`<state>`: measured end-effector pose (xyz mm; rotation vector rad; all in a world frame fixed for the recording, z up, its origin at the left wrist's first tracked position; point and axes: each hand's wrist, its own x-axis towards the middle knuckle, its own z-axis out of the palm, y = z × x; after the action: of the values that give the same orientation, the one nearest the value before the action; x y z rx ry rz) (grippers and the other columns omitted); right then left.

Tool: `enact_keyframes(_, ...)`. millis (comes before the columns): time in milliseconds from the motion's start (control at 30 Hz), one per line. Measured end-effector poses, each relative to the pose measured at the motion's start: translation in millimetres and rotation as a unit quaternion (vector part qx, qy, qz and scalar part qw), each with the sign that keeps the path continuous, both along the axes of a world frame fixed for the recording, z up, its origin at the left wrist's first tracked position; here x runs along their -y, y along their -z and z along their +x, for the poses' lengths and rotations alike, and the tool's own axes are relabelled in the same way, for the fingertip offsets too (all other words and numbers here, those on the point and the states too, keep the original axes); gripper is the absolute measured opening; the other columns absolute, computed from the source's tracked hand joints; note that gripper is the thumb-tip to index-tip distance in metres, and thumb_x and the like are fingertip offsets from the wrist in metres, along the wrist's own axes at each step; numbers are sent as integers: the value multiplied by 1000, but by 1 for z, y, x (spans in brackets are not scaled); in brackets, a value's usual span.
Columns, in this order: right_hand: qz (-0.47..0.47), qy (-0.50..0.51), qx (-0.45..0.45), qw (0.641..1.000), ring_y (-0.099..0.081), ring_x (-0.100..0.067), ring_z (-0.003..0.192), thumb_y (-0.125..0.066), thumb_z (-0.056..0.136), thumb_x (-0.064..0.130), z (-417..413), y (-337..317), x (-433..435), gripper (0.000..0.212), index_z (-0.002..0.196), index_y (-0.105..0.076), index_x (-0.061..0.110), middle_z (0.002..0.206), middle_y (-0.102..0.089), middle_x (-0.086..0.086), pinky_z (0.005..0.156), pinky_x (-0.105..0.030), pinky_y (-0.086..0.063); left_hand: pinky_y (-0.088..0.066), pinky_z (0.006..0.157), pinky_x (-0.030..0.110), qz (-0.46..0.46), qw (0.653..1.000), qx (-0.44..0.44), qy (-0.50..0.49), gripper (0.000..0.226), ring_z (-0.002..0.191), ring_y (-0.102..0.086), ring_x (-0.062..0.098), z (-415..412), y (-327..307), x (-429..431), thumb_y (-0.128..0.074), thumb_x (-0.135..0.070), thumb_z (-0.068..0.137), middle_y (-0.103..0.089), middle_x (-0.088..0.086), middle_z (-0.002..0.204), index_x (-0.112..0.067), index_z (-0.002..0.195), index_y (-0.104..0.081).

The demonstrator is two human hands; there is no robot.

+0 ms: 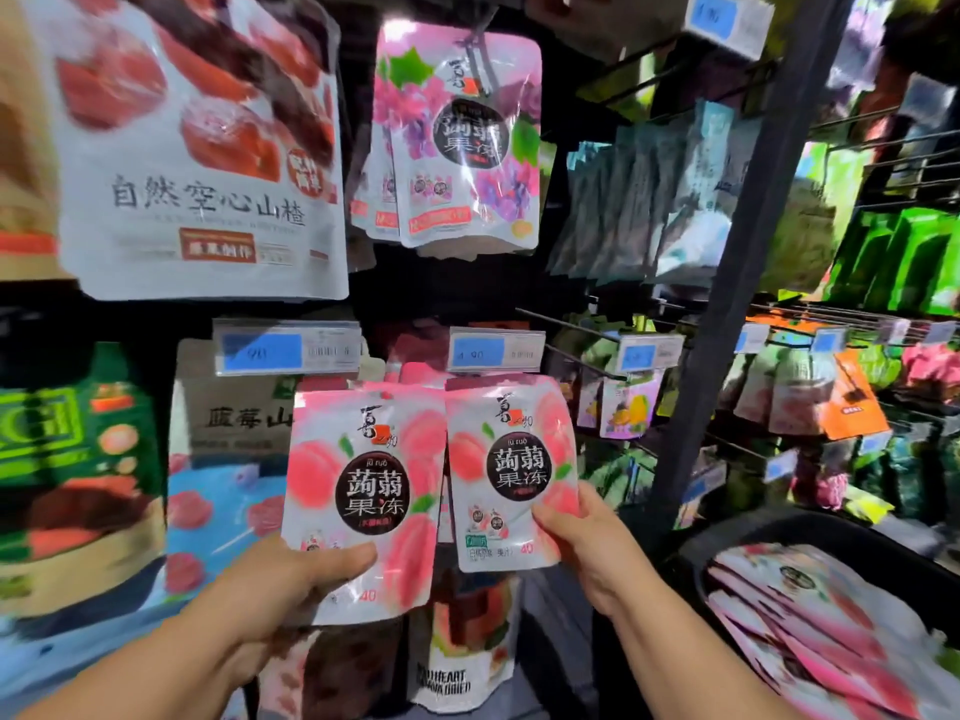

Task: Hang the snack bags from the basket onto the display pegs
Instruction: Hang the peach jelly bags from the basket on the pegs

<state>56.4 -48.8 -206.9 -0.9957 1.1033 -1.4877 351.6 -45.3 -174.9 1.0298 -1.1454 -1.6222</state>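
Note:
My left hand (291, 579) grips the lower left corner of a pink peach snack bag (363, 491), thumb across its front. My right hand (592, 543) holds a second, matching peach snack bag (511, 470) by its lower right edge. Both bags stand upright side by side in front of the display, their tops just below a blue price tag (493, 350). Whether either bag hangs on a peg is hidden. The dark basket (769, 532) at the lower right holds several more pink bags (810, 615).
A purple grape jelly bag (462, 142) hangs above on a peg. A large white hawthorn bag (202, 148) hangs at the upper left. A dark upright post (748, 252) divides this rack from shelves of green and orange packs at the right.

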Motion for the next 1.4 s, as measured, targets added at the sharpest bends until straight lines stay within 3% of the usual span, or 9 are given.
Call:
enact_keyframes(100,3,-10,-4,1000,-73,-27,88,-62,86,-9,12,-3,10,33,118,-59,-2,101,-75,-15,68,-32,-60,-21,47,16,-2,1000,14,-18,39,28,-35,3,8,-12,-8,-79,2,75,-46,-5,37,-7,48,-52)
enact_keyframes(200,7,-18,-31,999,-71,-32,102,-75,80,5,18,-4,19,45,122,-60,1,115,-71,-19,77,-35,-58,-36,43,15,2,998,44,-39,11,32,-50,4,15,-15,-9,-74,3,75,-57,-1,44,-2,72,-64)
enact_keyframes(300,17,-14,-40,999,-69,-33,106,-75,82,7,20,-3,24,44,123,-60,3,116,-71,-18,79,-36,-58,-41,48,18,-2,998,56,-26,15,40,-58,6,19,-12,-7,-76,-1,73,-66,0,54,-1,86,-69)
enact_keyframes(533,37,2,-54,998,-72,-30,99,-70,86,3,24,-7,26,36,119,-59,4,113,-72,-17,75,-34,-59,-26,29,9,15,997,59,-38,52,24,-37,3,11,-23,-11,-68,9,81,-43,-6,34,-12,36,-51)
enact_keyframes(667,30,3,-56,998,-74,-25,89,-69,87,3,25,-9,29,31,117,-59,5,105,-75,-13,67,-30,-58,-19,50,18,27,998,47,-25,35,40,-30,12,14,-11,0,-87,-5,60,-39,-3,47,-15,58,-53)
enact_keyframes(800,24,-4,-89,996,-73,-26,92,-71,88,9,32,-11,39,26,113,-62,9,103,-76,-10,79,-40,-59,-39,59,26,11,996,73,-44,13,52,-61,10,8,-7,5,-77,1,75,-67,-1,56,-6,81,-68)
enact_keyframes(933,33,-1,-170,985,-68,-25,109,-83,62,52,36,-2,52,66,119,-62,28,117,-71,-2,100,-53,-51,-45,41,16,34,995,69,-59,17,47,-64,7,0,-6,9,-73,7,78,-71,4,63,1,93,-68)
enact_keyframes(1067,48,32,-223,973,-63,-23,114,-76,61,60,43,-1,57,82,132,-52,28,126,-64,-1,101,-49,-50,-50,68,24,26,996,75,-43,25,69,-69,17,-7,-1,16,-78,1,74,-75,10,83,0,97,-70)
enact_keyframes(1400,-24,241,-346,907,-55,-15,99,-76,82,39,47,8,26,43,113,-49,26,106,-55,4,88,-35,-48,-53,92,42,20,997,79,2,33,85,-72,26,-28,2,17,-86,-2,67,-76,12,90,-2,97,-72)
